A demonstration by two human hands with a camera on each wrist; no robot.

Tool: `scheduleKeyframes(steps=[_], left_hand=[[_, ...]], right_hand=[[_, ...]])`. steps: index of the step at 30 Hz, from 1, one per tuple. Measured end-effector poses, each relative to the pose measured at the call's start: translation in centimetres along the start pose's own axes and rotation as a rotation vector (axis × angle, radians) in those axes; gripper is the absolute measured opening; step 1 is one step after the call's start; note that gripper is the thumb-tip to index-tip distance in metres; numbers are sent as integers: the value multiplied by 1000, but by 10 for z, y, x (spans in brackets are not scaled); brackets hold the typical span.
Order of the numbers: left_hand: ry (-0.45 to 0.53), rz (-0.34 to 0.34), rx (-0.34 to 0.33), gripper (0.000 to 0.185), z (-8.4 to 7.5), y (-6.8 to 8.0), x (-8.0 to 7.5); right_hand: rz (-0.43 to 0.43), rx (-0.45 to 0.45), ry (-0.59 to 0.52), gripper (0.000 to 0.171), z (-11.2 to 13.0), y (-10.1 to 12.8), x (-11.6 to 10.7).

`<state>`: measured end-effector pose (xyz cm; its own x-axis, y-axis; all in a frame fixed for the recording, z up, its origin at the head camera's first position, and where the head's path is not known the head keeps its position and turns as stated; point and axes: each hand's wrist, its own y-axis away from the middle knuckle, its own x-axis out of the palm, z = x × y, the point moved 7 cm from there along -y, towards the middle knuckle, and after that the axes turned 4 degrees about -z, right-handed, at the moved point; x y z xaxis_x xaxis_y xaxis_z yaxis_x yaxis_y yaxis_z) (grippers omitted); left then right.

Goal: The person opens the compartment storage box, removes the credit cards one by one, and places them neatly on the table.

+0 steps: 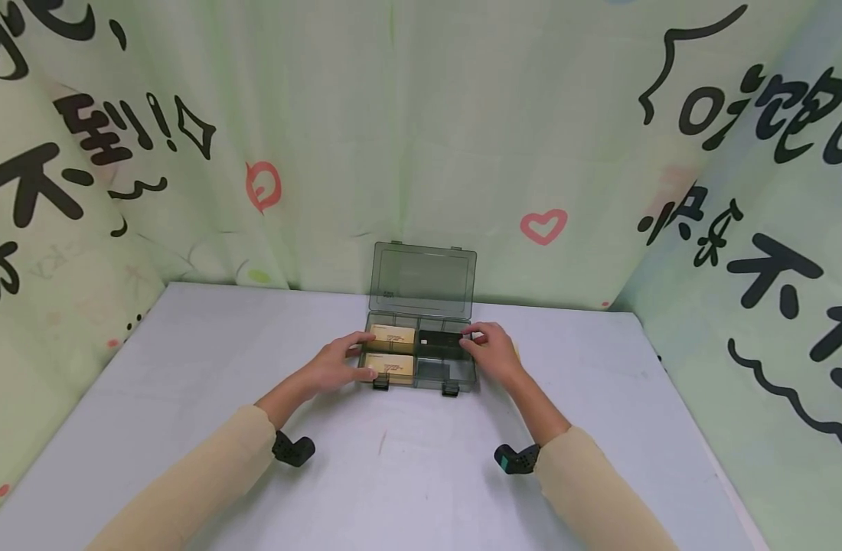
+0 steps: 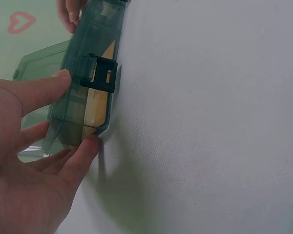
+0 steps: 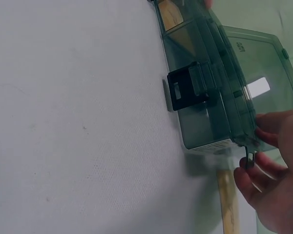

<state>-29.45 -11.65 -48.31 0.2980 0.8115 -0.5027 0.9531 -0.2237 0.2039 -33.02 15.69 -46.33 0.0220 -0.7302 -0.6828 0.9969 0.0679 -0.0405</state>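
Left hand [image 1: 338,366] rests against the left end of the smoky transparent plastic compartment box [image 1: 421,353], which sits on the pale grey counter [image 1: 187,367] near its far edge, in front of the green printed cloth backdrop [image 1: 421,115]. Left fingers [image 2: 36,90] lie nearly straight along the box's end wall, thumb at the near corner; they press and steady rather than clasp. The box's hinged lid [image 1: 422,279] stands open, tilted back toward the backdrop. Inside, the two left compartments each hold a tan card-like packet [image 1: 392,335], one behind the other; a black flat item [image 1: 440,339] lies in the far right compartment, and the near right compartment looks unfilled, though the tinted wall makes this uncertain. Two black latches [image 1: 381,383] hang unfastened at the front wall. Right hand [image 1: 491,353] is at the right end of the box, fingers [image 3: 273,146] curled over the rim, pinching the edge of that wall. Judgement: filling appears mostly done, lid not yet lowered, latches not yet fastened. A tan flat strip [image 3: 227,204] lies on the counter just beside the right end, partly under the right hand; what it is cannot be told. Nothing else stands near the box.
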Motion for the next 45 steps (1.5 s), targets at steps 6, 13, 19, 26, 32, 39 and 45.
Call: scheduleKeyframes(steps=[6, 13, 19, 26, 32, 39, 45], left_hand=[[-9, 3, -5, 70, 0, 0, 0], [-27, 3, -4, 70, 1, -2, -1], [-27, 5, -4, 70, 2, -3, -1], [-20, 7, -8, 70, 3, -3, 0], [-25, 4, -15, 70, 2, -3, -1], [-12, -3, -19, 69, 1, -2, 0], [-10, -6, -12, 68, 0, -1, 1]], right_hand=[[15, 5, 12, 29, 0, -4, 7], [28, 14, 53, 30, 2, -9, 14], [72, 20, 121, 33, 6, -13, 18], [119, 5, 220, 36, 8, -16, 23], [133, 6, 250, 33, 8, -18, 26], [136, 9, 228, 31, 8, -19, 26], [86, 6, 143, 28, 5, -20, 24]])
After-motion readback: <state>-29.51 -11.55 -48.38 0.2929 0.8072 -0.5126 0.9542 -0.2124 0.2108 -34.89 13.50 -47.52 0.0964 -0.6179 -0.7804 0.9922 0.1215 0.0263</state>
